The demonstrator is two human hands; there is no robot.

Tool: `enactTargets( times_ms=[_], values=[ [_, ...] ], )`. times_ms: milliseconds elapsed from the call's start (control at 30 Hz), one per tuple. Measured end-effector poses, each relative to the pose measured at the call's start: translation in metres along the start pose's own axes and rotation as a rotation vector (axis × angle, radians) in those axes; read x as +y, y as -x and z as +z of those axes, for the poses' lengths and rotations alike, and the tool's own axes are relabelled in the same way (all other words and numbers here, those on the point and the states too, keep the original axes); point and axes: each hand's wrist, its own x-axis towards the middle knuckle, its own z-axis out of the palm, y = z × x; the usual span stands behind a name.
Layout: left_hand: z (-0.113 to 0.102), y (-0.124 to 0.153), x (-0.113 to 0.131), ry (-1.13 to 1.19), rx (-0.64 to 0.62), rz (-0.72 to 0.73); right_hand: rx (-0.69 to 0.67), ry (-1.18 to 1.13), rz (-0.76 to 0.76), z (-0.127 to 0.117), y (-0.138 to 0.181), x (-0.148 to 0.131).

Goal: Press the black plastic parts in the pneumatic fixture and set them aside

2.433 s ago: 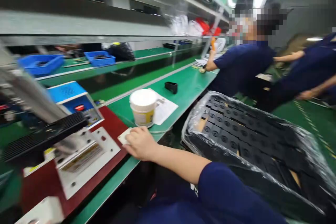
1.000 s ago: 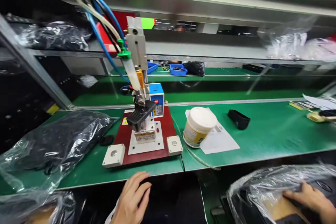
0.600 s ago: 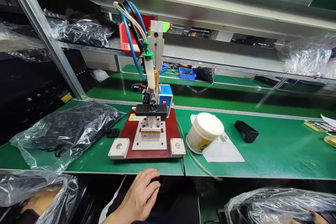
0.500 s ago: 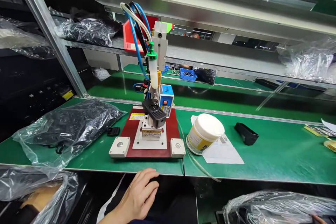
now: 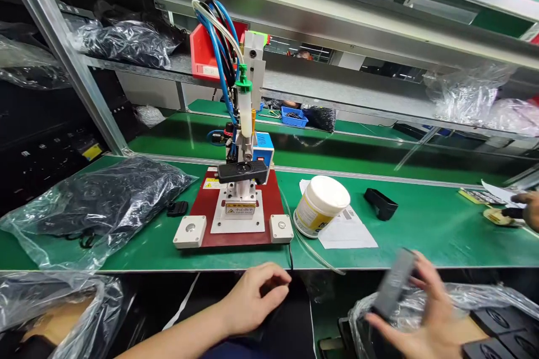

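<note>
My right hand [image 5: 433,314] is at the lower right, motion-blurred, gripping a dark rectangular plastic housing [image 5: 394,283] between thumb and fingers. My left hand [image 5: 261,297] hovers over my lap at the bench's front edge, fingers loosely curled with a gap to the thumb; nothing shows in it. On the bench press [image 5: 248,207], a long black plastic part [image 5: 243,171] lies crosswise on the metal fixture under the nozzle. Similar black parts [image 5: 499,320] lie in a plastic-lined box beneath my right hand.
A white tub [image 5: 323,206] stands on paper right of the press, near a black holder-like piece [image 5: 381,203]. A bag of black parts [image 5: 109,202] lies left. Another person's hand [image 5: 533,207] is at the right edge. A shelf [image 5: 362,90] crosses behind.
My right hand has come into view with the dark housing. My left hand has shifted right. The black part on the press has turned from diagonal to nearly crosswise. Another person's hand has appeared.
</note>
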Motion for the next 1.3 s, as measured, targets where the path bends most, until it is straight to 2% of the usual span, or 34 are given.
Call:
enactTargets(
  times_ms=[100, 167, 233, 333, 467, 600, 700, 833, 933, 1033, 1167, 1300],
  values=[
    [0.01, -0.011, 0.012, 0.496, -0.126, -0.12, -0.117, -0.186, -0.187, 0.064, 0.006, -0.07],
    [0.011, -0.009, 0.017, 0.68, -0.127, -0.162, -0.134, -0.279, -0.281, 0.101, 0.011, -0.104],
    [0.007, 0.0, 0.018, 0.725, -0.042, -0.201, -0.151, -0.355, -0.314, 0.127, 0.015, -0.125],
    [-0.005, 0.017, 0.008, 0.666, 0.129, -0.215, -0.224, -0.433, -0.344, 0.146, 0.019, -0.138],
    [-0.024, 0.038, -0.022, 0.456, 0.245, -0.167, -0.364, -0.535, -0.365, 0.152, 0.017, -0.144],
    [-0.039, 0.052, -0.049, 0.058, 0.297, -0.164, -0.444, -0.633, -0.179, 0.151, 0.016, -0.143],
    [-0.046, 0.057, -0.049, -0.209, 0.328, -0.199, -0.537, -0.63, -0.006, 0.146, 0.017, -0.139],
    [-0.051, 0.054, -0.03, -0.45, 0.283, -0.109, -0.731, -0.593, 0.183, 0.136, 0.015, -0.135],
    [-0.051, 0.051, -0.018, -0.534, 0.21, -0.037, -0.836, -0.589, 0.271, 0.13, 0.011, -0.135],
    [-0.05, 0.05, -0.017, -0.547, 0.164, -0.018, -0.891, -0.608, 0.287, 0.128, 0.007, -0.138],
    [-0.052, 0.052, -0.021, -0.539, 0.123, -0.044, -0.867, -0.68, 0.256, 0.13, 0.004, -0.142],
    [-0.056, 0.055, -0.025, -0.506, 0.135, -0.029, -0.797, -0.731, 0.198, 0.13, 0.004, -0.143]
  ],
)
